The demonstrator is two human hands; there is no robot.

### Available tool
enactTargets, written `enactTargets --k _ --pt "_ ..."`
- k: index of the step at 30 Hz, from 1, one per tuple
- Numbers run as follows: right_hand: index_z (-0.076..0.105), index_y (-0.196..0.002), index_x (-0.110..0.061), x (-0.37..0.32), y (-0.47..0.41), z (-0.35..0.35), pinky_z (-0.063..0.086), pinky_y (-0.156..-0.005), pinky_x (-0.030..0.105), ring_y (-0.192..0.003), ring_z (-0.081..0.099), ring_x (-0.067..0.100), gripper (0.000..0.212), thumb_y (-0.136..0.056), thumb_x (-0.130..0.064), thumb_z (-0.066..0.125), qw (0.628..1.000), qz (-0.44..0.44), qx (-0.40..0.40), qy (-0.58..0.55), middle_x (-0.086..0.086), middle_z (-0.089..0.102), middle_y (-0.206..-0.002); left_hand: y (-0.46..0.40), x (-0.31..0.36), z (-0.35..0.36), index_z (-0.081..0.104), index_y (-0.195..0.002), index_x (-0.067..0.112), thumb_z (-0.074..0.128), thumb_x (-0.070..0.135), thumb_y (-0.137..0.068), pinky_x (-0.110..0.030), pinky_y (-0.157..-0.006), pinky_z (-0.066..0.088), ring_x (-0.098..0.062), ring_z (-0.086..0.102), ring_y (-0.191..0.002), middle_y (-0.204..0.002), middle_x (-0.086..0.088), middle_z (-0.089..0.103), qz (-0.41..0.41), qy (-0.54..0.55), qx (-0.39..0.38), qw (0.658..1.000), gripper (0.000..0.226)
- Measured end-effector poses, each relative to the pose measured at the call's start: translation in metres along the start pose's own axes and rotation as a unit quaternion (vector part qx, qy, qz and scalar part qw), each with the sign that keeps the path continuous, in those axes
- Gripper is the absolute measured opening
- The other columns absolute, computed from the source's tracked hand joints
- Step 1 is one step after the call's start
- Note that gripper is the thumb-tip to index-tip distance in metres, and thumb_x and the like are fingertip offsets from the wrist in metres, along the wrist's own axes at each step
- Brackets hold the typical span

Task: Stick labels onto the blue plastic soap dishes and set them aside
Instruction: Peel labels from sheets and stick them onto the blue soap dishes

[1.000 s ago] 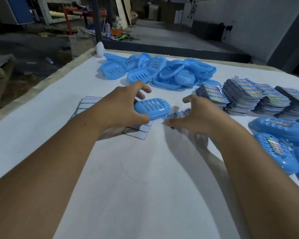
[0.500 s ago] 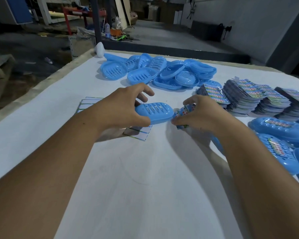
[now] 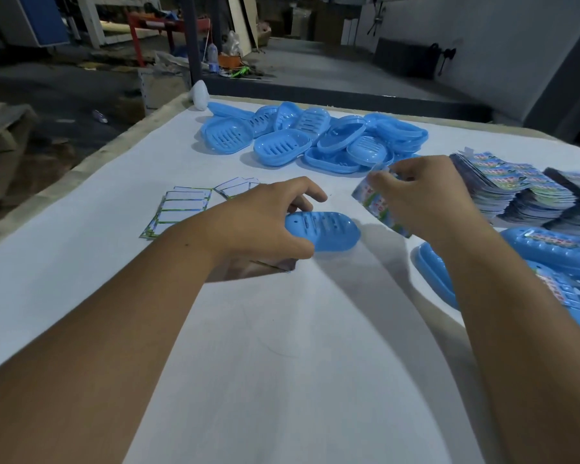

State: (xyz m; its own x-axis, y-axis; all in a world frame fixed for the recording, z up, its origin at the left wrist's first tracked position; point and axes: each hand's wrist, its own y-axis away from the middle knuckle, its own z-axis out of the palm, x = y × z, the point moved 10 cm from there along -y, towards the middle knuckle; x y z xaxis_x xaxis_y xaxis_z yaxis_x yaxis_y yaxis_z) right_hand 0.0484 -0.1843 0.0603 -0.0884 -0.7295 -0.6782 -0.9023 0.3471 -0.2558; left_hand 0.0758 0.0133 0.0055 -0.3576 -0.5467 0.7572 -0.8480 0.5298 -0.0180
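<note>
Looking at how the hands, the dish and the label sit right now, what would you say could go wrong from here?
1. The label hangs curled from the right hand, so it may fold on itself or land crooked.
2. The left hand grips only one end of the soap dish, which might pivot when pressed.
3. The right forearm passes just above the labelled dishes and could nudge them.

1. Two hands were in view: a left hand [image 3: 262, 219] and a right hand [image 3: 426, 199].
2. One soap dish [image 3: 325, 231] sat under the left hand.
3. One label [image 3: 375, 204] was in the right hand.
4. A heap of unlabelled dishes [image 3: 312, 139], roughly a dozen; the exact count could not be told.
5. At least three labelled dishes [image 3: 556, 249] lay at right.
6. At least three label stacks [image 3: 516, 189].
7. Two clusters of backing sheets [image 3: 181, 205].
</note>
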Motion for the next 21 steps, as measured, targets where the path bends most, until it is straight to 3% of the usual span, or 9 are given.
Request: enactTargets --k 2,4,6,7,10,12,14,17,21 --pt "0.068 -0.103 0.003 -0.003 0.001 0.002 0.061 -0.072 0.055 -0.069 0.066 0.027 0.039 -0.089 -0.032 0.056 0.999 -0.003 0.004 -0.043 0.026 0.069 -0.096 -0.001 0.003 0.001 0.05 -0.117 0.06 0.075 0.032 -0.06 -0.018 -0.064 0.059 0.007 0.064 -0.095 -0.111 0.03 0.059 0.009 -0.04 0.005 0.999 0.068" --pt "0.066 -0.108 0.003 -0.003 0.001 0.001 0.061 -0.072 0.057 -0.084 0.073 0.036 0.039 -0.091 -0.031 0.056 0.996 -0.004 0.017 -0.09 0.024 0.069 -0.103 -0.004 0.005 0.001 0.048 -0.118 0.061 0.074 0.036 -0.058 -0.017 -0.074 0.056 0.009 0.057 -0.108 -0.113 0.032 0.06 0.019 -0.075 0.008 0.997 0.07" --pt "0.068 -0.104 0.001 -0.002 0.0 0.004 0.065 -0.064 0.037 -0.075 0.075 0.024 0.035 -0.092 -0.03 0.059 0.99 -0.004 0.02 -0.139 0.018 0.071 -0.099 -0.006 0.004 0.003 0.049 -0.115 0.061 0.075 0.033 -0.059 -0.018 -0.071 0.057 0.012 0.055 -0.108 -0.112 0.032 0.06 0.017 -0.051 -0.001 0.999 0.068" --pt "0.071 -0.098 -0.002 -0.003 -0.001 0.007 0.059 -0.055 0.024 -0.066 0.071 0.012 0.029 -0.093 -0.029 0.061 0.986 -0.004 0.015 -0.164 0.012 0.073 -0.093 -0.007 0.002 0.004 0.05 -0.114 0.059 0.075 0.032 -0.06 -0.019 -0.067 0.058 0.012 0.057 -0.104 -0.111 0.032 0.061 0.012 -0.029 -0.002 0.999 0.065" --pt "0.072 -0.079 -0.025 -0.002 -0.003 0.02 0.044 -0.047 0.01 -0.054 0.06 -0.007 0.015 -0.094 -0.023 0.069 0.974 -0.004 -0.015 -0.227 -0.016 0.073 -0.069 -0.01 -0.004 -0.014 0.061 -0.108 0.047 0.07 0.034 -0.071 -0.024 -0.065 0.057 0.004 0.065 -0.089 -0.1 0.026 0.068 -0.005 0.013 0.091 0.996 0.04" --pt "0.071 -0.081 -0.028 -0.004 -0.004 0.029 0.044 -0.048 0.011 -0.052 0.058 -0.006 0.012 -0.093 -0.023 0.072 0.968 -0.012 -0.032 -0.248 -0.017 0.072 -0.065 -0.007 -0.012 -0.036 0.07 -0.094 0.035 0.066 0.038 -0.082 -0.028 -0.07 0.056 0.003 0.067 -0.081 -0.088 0.021 0.073 -0.023 0.06 0.21 0.976 0.014" --pt "0.072 -0.087 -0.026 -0.007 -0.002 0.038 0.043 -0.048 0.01 -0.051 0.059 -0.006 0.008 -0.093 -0.021 0.074 0.961 -0.026 -0.046 -0.271 -0.016 0.073 -0.065 -0.005 -0.015 -0.047 0.074 -0.084 0.028 0.059 0.047 -0.09 -0.028 -0.067 0.05 0.006 0.066 -0.075 -0.079 0.02 0.074 -0.033 0.068 0.27 0.96 0.025" --pt "0.073 -0.097 -0.018 -0.014 0.002 0.048 0.046 -0.049 0.009 -0.056 0.066 -0.006 0.006 -0.092 -0.02 0.076 0.951 -0.042 -0.057 -0.302 -0.015 0.075 -0.069 -0.008 -0.015 -0.046 0.076 -0.08 0.024 0.061 0.049 -0.092 -0.03 -0.069 0.055 -0.001 0.07 -0.075 -0.076 0.017 0.074 -0.033 0.09 0.271 0.958 0.032" --pt "0.069 -0.097 -0.026 -0.016 0.001 0.056 0.061 -0.064 0.023 -0.075 0.075 0.003 0.013 -0.09 -0.026 0.079 0.953 -0.056 -0.051 -0.295 -0.011 0.078 -0.078 -0.012 -0.008 -0.041 0.078 -0.086 0.02 0.07 0.031 -0.089 -0.037 -0.074 0.063 -0.008 0.074 -0.076 -0.079 0.008 0.077 -0.003 0.127 0.271 0.954 0.014"
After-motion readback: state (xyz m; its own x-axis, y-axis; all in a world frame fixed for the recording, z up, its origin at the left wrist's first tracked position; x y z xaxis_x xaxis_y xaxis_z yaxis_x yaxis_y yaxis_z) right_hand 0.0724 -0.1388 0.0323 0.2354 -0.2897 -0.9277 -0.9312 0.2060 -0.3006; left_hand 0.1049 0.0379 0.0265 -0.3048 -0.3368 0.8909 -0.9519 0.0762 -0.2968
